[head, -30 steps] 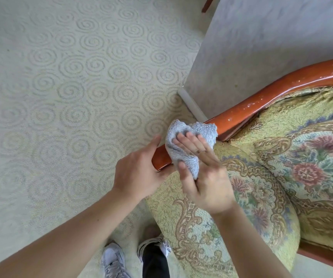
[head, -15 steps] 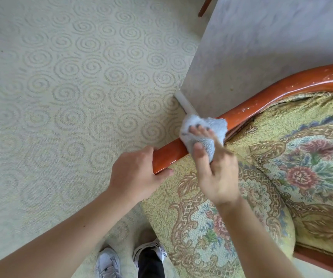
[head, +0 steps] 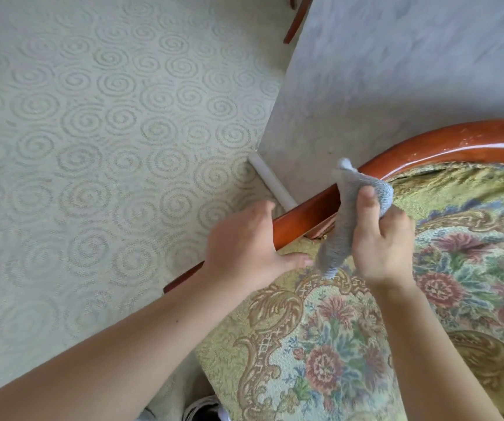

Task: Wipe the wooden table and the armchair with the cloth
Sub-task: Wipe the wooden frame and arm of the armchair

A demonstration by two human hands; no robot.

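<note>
- Cloth (head: 340, 220), grey and bunched, sits in my right hand (head: 381, 241): thumb across its front, fingers curled round behind, closed tight on it.
- Its top corner stands up over the rail (head: 302, 217) of the armchair (head: 350, 344), and its loose end hangs down onto the near edge of the floral seat.
- My left hand (head: 244, 244) wraps the rail's lower stretch, fingers over the outer side, thumb lying along the inner edge where wood meets fabric; the grasp is closed on the rail.
- My left thumb tip is just beside the hanging end of the cloth; I cannot tell if they touch.
- The rail curves up to the right edge, glossy red-brown, against the wall (head: 396, 86).
- Carpet (head: 92, 147) with spirals lies left of the chair.
- No container shows here.
</note>
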